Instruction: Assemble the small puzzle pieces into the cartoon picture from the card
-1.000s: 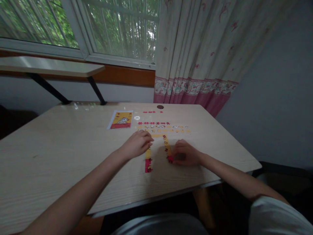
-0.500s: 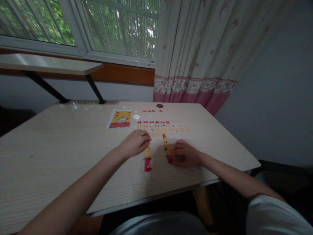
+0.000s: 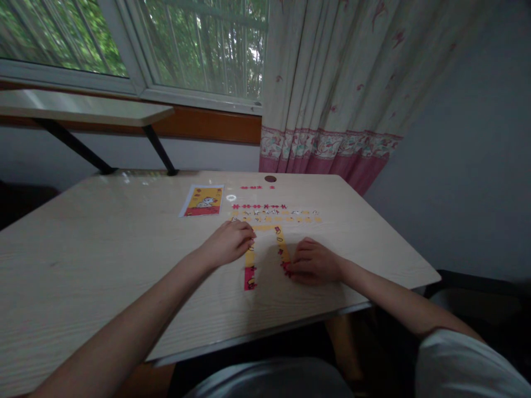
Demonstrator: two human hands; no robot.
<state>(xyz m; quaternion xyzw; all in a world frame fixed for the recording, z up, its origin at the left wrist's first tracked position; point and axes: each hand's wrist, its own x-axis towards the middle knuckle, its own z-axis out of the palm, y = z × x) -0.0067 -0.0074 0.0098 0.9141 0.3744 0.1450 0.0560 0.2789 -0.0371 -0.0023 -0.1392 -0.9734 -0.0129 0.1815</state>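
Observation:
On the table lies a joined border of jigsaw pieces, yellow above and red at the bottom, with a top strip and two sides. My left hand rests at its upper left corner, fingers curled together over the edge; what is under the fingertips is hidden. At the lower end of the right side, my right hand has its fingertips closed on a red jigsaw piece, partly covered by the fingers. Beyond the border are rows of loose yellow and white pieces and a row of red pieces.
A picture card with a white animal on yellow and red lies left of the pieces. Further red pieces sit near the cable hole. A raised shelf stands at the back left, and a curtain hangs behind the table.
My right fingers have settled lower and closer around the red piece at the right side's lower end. My left hand stays in place. The view has shifted very slightly.

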